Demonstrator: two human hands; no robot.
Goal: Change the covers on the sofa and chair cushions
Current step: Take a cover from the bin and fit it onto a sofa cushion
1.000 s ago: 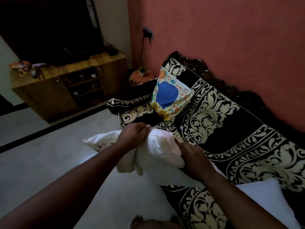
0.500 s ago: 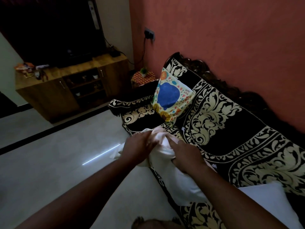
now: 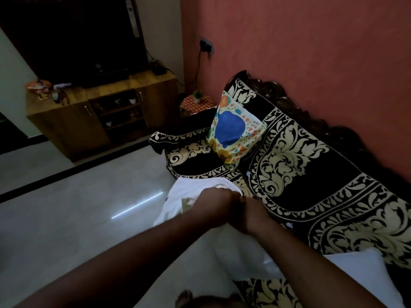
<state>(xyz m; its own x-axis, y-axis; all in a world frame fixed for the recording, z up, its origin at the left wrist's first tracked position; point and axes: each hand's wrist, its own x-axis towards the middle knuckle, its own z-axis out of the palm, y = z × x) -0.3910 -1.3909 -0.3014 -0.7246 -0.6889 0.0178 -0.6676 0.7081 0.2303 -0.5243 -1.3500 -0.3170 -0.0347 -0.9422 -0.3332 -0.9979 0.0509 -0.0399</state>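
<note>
A white cushion cover (image 3: 184, 196) lies bunched at the front edge of the sofa (image 3: 311, 181), which wears a black and cream patterned throw. My left hand (image 3: 213, 203) and my right hand (image 3: 246, 216) are pressed close together on the cover, fingers curled into the cloth. White cloth (image 3: 242, 252) also hangs below my right forearm. A colourful cushion (image 3: 233, 134) with a blue shape leans upright against the sofa back. Another white cushion (image 3: 364, 276) lies on the seat at the lower right.
A wooden TV cabinet (image 3: 93, 116) with a dark screen (image 3: 75, 36) stands at the far left across the pale floor (image 3: 77, 207). A small side table (image 3: 195, 101) with a plant sits past the sofa arm. My foot (image 3: 184, 298) shows at the bottom.
My hands have come closer together and gathered the white cover tighter. The cover now spreads out to the left of my left hand over the sofa's edge.
</note>
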